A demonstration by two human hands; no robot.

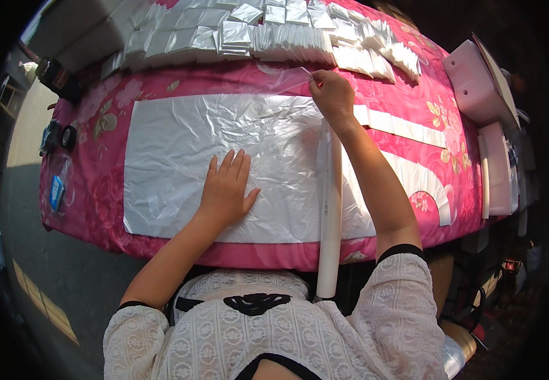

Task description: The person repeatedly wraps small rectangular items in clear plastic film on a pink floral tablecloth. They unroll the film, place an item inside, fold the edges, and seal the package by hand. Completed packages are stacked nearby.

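A flat white plastic carrier bag (167, 164) with two long handle strips (404, 125) at its right end lies across the table; whether it is one bag or a stack I cannot tell. My left hand (227, 190) rests palm down on its wrinkled middle, fingers spread. Beyond the bag's far edge, my right hand (332, 95) pinches the end of a thin, clear plastic film (293, 80). Under my right forearm, a long white tube or roll (330, 221) crosses the bag and juts over the table's near edge.
Rows of small folded white packets (293, 41) line the far side of the pink flowered tablecloth (106, 196). Pale boxes (477, 82) stand at the right edge. At the left are a dark jar (59, 77), a black tape roll (68, 137) and a blue packet (56, 192).
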